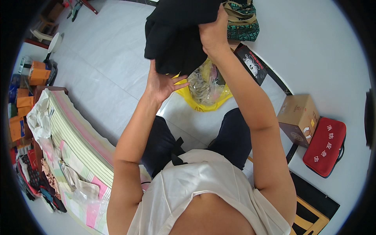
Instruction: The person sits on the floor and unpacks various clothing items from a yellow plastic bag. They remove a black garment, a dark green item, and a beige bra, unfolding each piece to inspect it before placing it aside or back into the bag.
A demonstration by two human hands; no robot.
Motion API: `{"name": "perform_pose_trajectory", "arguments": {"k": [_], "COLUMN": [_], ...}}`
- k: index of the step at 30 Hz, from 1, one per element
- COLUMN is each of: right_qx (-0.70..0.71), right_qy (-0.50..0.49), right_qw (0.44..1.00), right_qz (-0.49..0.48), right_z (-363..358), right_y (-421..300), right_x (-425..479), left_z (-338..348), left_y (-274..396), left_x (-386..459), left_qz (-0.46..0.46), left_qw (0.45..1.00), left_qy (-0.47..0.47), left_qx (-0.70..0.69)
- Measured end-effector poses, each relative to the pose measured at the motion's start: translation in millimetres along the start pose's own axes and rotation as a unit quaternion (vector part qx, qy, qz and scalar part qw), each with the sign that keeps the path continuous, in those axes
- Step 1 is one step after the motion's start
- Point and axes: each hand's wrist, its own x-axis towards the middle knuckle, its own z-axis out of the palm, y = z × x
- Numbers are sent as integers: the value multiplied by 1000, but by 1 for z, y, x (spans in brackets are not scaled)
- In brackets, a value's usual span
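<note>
Black fabric, apparently a folded garment [179, 35], is held up in front of me at the top of the view, its upper end cut off by the frame. My right hand [216, 38] grips its right edge. At its lower left corner is my left hand [163, 82], with part of the hand hidden behind the cloth and two fingers spread out below the hem. Beneath the fabric, a yellow plastic bag [188, 98] stands open on the tiled floor. Crumpled greyish cloth [199, 85] and clear plastic wrap show inside it.
A bed with a striped cover [85, 126] is on my left. On the right are a black printed box [252, 64], a cardboard box [298, 117], a red zipped case [326, 147] and a wooden chair [311, 217]. A patterned green bag [243, 29] sits beyond my right hand.
</note>
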Motion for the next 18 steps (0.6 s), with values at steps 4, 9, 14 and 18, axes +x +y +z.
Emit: {"name": "perform_pose_trajectory", "arguments": {"k": [4,9,14,18], "right_qx": [21,211,257,192], "right_qy": [13,80,150,162], "right_qw": [982,859,746,766], "right_qz": [189,460,595,592], "right_z": [4,-3,-41,-50], "right_y": [-1,-14,-7,-22], "right_x": [-32,-69,-94,-105], "left_z": [0,-34,-11,-17], "left_y": [-3,15,19,12], "left_x": [19,51,26,24], "left_qz": [72,335,115,74], "left_qw": [989,912,986,981], "left_qy": [-111,-167,-36,-36], "left_qx": [-68,169,113,174]}}
